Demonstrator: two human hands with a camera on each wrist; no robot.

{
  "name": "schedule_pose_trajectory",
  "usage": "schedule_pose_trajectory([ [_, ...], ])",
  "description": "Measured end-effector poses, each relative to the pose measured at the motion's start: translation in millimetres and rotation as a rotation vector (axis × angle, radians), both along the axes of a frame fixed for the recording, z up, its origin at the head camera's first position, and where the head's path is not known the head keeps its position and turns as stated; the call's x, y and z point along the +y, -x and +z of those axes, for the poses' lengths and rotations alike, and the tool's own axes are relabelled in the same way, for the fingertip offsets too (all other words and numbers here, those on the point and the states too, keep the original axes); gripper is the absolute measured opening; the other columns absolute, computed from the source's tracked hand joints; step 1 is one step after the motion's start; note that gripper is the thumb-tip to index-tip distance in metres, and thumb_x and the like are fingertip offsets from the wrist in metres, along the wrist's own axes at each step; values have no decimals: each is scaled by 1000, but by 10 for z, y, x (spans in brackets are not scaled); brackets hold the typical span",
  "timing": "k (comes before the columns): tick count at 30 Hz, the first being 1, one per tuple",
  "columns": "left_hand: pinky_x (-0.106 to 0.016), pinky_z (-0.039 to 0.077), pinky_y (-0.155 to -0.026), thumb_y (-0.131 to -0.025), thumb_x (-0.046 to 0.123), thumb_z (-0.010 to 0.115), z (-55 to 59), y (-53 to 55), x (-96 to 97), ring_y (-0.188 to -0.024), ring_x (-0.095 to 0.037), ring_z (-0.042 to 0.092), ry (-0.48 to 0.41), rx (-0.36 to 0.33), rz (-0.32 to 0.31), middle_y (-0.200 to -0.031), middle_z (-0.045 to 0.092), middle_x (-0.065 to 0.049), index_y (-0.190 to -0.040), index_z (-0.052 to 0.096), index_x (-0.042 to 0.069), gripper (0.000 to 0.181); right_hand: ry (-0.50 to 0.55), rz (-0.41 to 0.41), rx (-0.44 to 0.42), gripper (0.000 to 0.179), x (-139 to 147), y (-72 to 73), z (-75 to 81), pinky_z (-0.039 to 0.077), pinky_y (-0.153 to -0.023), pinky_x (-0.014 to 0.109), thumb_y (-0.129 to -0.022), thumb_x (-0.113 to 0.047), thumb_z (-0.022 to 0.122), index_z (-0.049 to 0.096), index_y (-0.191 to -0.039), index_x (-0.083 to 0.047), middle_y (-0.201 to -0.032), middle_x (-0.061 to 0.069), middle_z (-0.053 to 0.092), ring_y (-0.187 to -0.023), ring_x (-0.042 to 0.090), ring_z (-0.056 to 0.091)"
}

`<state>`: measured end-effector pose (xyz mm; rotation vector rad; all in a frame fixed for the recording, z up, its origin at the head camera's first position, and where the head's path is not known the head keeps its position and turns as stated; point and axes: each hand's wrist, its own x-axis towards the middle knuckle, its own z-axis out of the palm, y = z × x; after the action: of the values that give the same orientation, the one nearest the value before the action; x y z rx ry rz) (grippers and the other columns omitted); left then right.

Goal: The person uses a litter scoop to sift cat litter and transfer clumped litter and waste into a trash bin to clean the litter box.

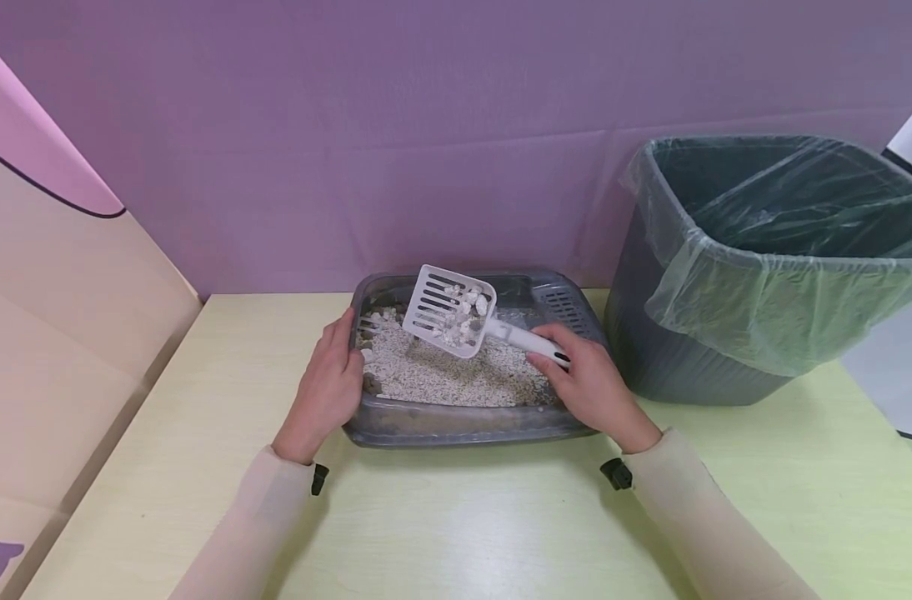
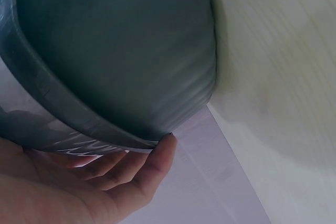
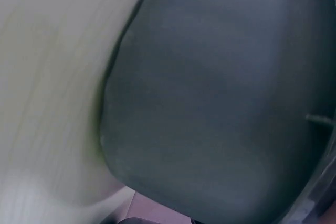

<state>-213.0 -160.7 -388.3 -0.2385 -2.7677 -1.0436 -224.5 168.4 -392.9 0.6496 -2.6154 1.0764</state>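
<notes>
A grey litter box (image 1: 441,425) holds pale granular litter (image 1: 456,379) with several darker clumps along its left side. My right hand (image 1: 587,375) grips the handle of a white slotted litter scoop (image 1: 501,332), raised over the litter and bearing whitish clumps (image 1: 471,308). At the box's left rim, my left hand (image 1: 324,387) holds on, thumb towards the inside; the left wrist view shows its fingers (image 2: 157,163) bent along the outer rim. Mostly the box's outer wall (image 3: 205,103) fills the right wrist view, where the scoop is out of sight.
A large grey bin (image 1: 689,333), lined with a clear plastic bag (image 1: 764,308), stands right of the litter box, close to it. Behind the pale wooden table (image 1: 456,517) rises a purple backdrop (image 1: 426,150). A beige panel (image 1: 58,333) borders the left side.
</notes>
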Motion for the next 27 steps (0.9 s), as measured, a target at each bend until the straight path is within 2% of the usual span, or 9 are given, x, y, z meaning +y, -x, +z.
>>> schedule_pose_trajectory([
  [4,-48,24,-107,-99,16,27,6,9,-14,-136,-32,23,6,3,-1,-149,23,-19,-151,14,2,55,7,0,-10,30,-14,11,-8,36,-45,30,-93,-24,62,58,-120,-11,-68,-2,51,-47,13,40],
  [7,-48,24,-107,-99,15,27,1,22,-14,-136,-32,23,2,1,-3,-149,23,-20,-151,14,2,55,21,18,-57,32,2,28,15,36,-44,30,-94,-28,60,59,-120,-10,-69,0,52,-47,14,40],
  [9,-48,24,-107,-99,14,28,-10,39,-13,-136,-32,23,-1,5,-2,-149,24,-20,-151,14,2,55,16,35,-73,34,22,28,63,35,-42,29,-94,-32,59,60,-120,-10,-70,0,52,-46,14,40],
  [12,-48,23,-108,-99,14,28,-27,68,-1,-136,-32,23,-6,7,-3,-149,23,-20,-151,14,2,55,2,57,-66,33,58,-23,226,35,-41,29,-94,-34,58,62,-118,-11,-69,-1,53,-45,13,39],
  [16,-48,24,-108,-99,15,27,-36,107,16,-136,-32,23,-11,4,-6,-149,23,-20,-151,14,2,55,-26,71,64,25,145,-158,574,35,-43,27,-93,-26,61,66,-113,-11,-65,-5,51,-45,10,40],
  [20,-49,24,-107,-100,16,27,-48,134,34,-136,-33,24,-14,-1,-12,-149,23,-20,-151,13,2,55,-84,40,277,19,340,-302,1014,33,-46,23,-89,-16,66,69,-107,-10,-62,-9,49,-48,7,40],
  [24,-49,25,-107,-100,16,27,-62,148,47,-136,-33,24,-13,-5,-12,-149,22,-20,-151,13,2,55,-167,-66,448,13,657,-436,1464,28,-44,20,-85,-12,69,71,-98,-7,-56,-8,45,-46,3,35],
  [26,-49,25,-107,-100,16,27,-69,154,52,-136,-33,23,-11,-9,-13,-149,22,-20,-151,13,3,55,-217,-173,457,15,849,-496,1661,25,-42,22,-87,-14,68,69,-98,-4,-55,-5,44,-45,4,32],
  [27,-49,25,-107,-100,16,26,-73,158,51,-136,-33,23,-8,-11,-14,-150,22,-20,-151,12,3,55,-189,-201,451,10,961,-498,1727,23,-41,22,-88,-14,67,70,-95,-8,-55,-5,43,-44,3,31],
])
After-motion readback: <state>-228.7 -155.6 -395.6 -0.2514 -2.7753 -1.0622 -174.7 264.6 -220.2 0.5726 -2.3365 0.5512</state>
